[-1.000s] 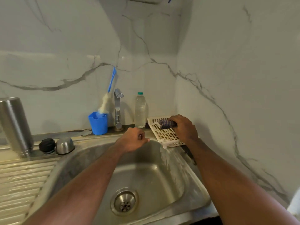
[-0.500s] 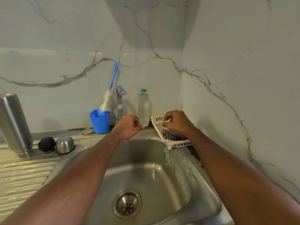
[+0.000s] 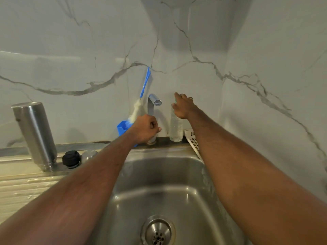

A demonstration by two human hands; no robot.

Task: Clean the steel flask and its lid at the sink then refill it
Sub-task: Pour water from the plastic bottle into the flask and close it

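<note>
- Sink [image 3: 177, 174]: steel basin w/ drain strainer [image 3: 158, 230] nearest the viewer; no water seen running from the tap [image 3: 153, 105].
- Bench [image 3: 21, 188], left of sink: ribbed drainboard, looks wet. Steel flask [image 3: 36, 135] stands upside down on it, well apart from both hands. Black lid [image 3: 71, 159] sits just beside flask; a second rounded steel cap is mostly hidden behind the left forearm.
- Left hand [image 3: 146, 129]: grip curled tight in a fist in front of the tap's lower stem; cannot tell if it holds the stem or a lever.
- Right hand [image 3: 183, 106]: grip spread, fingers straight, over the top of the clear water bottle [image 3: 176, 128]; contact w/ cap not confirmable.
- Change vs. 0.5 s ago: right hand has left the white basket [image 3: 192, 140], where it set down the scrub pad, and moved up to the bottle. Left hand has shifted toward the tap.
- Meaning (est.): wash phase appears done; flask + lid draining. Refill phase starting, bottle likely the water source. Flask must next be turned upright.
- Far: blue cup [image 3: 123, 128] w/ bottle brush [image 3: 145, 84] against marble wall.
</note>
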